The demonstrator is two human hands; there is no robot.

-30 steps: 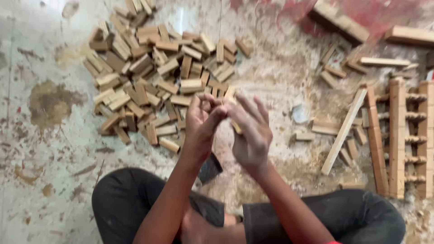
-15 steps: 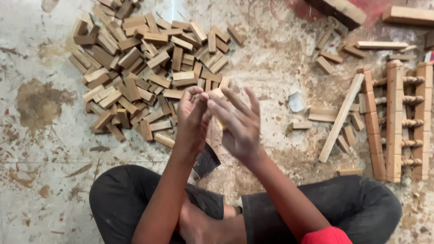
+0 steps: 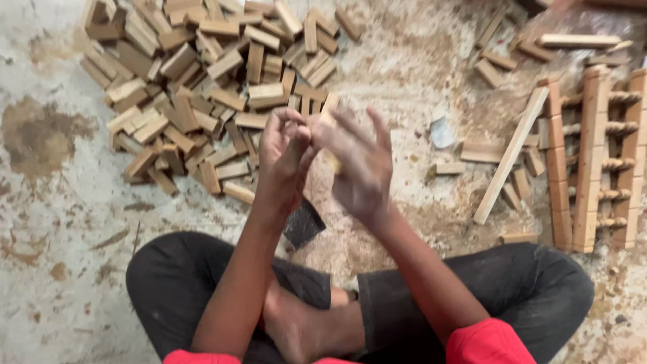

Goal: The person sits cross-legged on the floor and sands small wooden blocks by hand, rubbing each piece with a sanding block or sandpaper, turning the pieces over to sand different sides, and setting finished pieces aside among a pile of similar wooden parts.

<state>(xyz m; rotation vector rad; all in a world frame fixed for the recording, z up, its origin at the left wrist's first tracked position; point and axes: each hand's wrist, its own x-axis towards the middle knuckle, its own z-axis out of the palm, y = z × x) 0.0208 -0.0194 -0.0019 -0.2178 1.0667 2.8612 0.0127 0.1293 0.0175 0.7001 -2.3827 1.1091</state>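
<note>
I sit cross-legged on a dusty concrete floor. My left hand (image 3: 283,152) and my right hand (image 3: 360,168) are raised together in front of me, both closed around one small pale wooden block (image 3: 329,113) whose top end sticks up between them. The right hand is blurred with motion. A large pile of similar short wooden blocks (image 3: 202,87) lies on the floor just beyond the left hand. A dark square piece of abrasive paper (image 3: 303,222) rests on the floor under my wrists.
At the right lie wooden ladder-like frames with turned spindles (image 3: 593,155), a long thin slat (image 3: 512,152) and scattered offcuts (image 3: 495,64). Sawdust covers the floor around my knees. A small pale scrap (image 3: 441,131) lies near the middle.
The hands stay together on the block; the right hand has shifted slightly and is now blurred, as if rubbing. The view has tilted a little, so the pile sits higher in frame.
</note>
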